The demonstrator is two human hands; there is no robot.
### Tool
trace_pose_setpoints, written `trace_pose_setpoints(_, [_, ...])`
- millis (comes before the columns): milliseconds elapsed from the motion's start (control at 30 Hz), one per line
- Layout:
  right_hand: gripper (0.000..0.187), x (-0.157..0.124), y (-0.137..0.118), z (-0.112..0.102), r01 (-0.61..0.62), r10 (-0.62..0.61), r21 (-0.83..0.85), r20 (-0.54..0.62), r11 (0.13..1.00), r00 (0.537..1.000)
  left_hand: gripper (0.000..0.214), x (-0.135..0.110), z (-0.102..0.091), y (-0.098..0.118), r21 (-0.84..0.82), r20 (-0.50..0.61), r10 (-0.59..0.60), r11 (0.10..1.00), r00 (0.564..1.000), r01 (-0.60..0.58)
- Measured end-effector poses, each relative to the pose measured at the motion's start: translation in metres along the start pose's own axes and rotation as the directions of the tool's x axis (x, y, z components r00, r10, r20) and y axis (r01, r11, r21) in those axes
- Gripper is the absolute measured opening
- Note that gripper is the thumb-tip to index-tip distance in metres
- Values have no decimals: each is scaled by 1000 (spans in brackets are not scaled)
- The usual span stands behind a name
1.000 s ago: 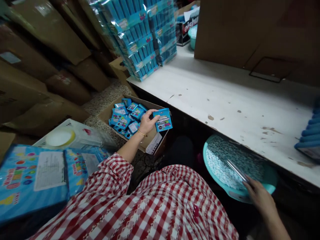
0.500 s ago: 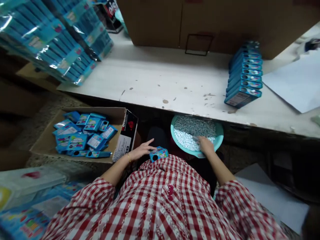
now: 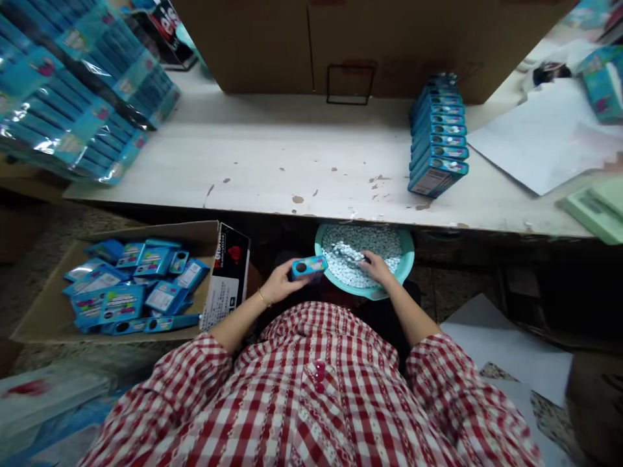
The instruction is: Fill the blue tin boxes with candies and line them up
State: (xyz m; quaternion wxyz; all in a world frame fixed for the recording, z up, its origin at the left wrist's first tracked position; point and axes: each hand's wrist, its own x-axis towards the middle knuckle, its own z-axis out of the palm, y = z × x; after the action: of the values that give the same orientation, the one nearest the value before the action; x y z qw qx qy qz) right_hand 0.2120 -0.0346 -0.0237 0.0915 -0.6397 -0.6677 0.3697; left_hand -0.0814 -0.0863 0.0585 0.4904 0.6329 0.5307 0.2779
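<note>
My left hand (image 3: pixel 281 283) is closed around a small blue box (image 3: pixel 310 266), whose narrow face with a dark round hole points up. That box is beside the left rim of a turquoise basin (image 3: pixel 409 263), which holds many small white pellets (image 3: pixel 357 280). Over the basin my right hand (image 3: pixel 376 266) grips a scoop (image 3: pixel 359 257) heaped with pellets. Most of the scoop is hidden by the pellets and my fingers. To the left, an open cardboard carton (image 3: pixel 46 318) contains several more blue boxes (image 3: pixel 121 303).
A white table (image 3: pixel 272 152) with chipped paint runs across in front of me. On it stand a row of blue boxes (image 3: pixel 438 175), a large cardboard box (image 3: pixel 272 45), plastic-wrapped blue packs (image 3: pixel 73 123) and white paper (image 3: pixel 530 143). More paper (image 3: pixel 511 337) lies low at right.
My left hand has taken hold of the blue box from my lap and lifted it to the basin's rim. My right hand has raised a heaped scoop from the pellets. The view has shifted right.
</note>
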Motion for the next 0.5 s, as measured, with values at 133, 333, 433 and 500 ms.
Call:
trace_pose_setpoints(133, [32,-22,4,-42,93,-77,169,-99,981,992,47,45,13,1,-44,-140,51,997,989,-58])
trace_pose_setpoints(333, [35,-52,-21,-106,132,-124,126,-68,983,990,44,98,57,-1,49,-89,107,993,990,-103])
trace_pose_setpoints(433, [33,-57,-41,-124,81,-80,-41,13,996,997,45,108,75,-1,134,-55,163,979,985,-155])
trace_pose_setpoints(500, [33,-57,-56,-131,45,-37,-224,44,974,998,45,110,83,-1,181,-37,202,965,979,-192])
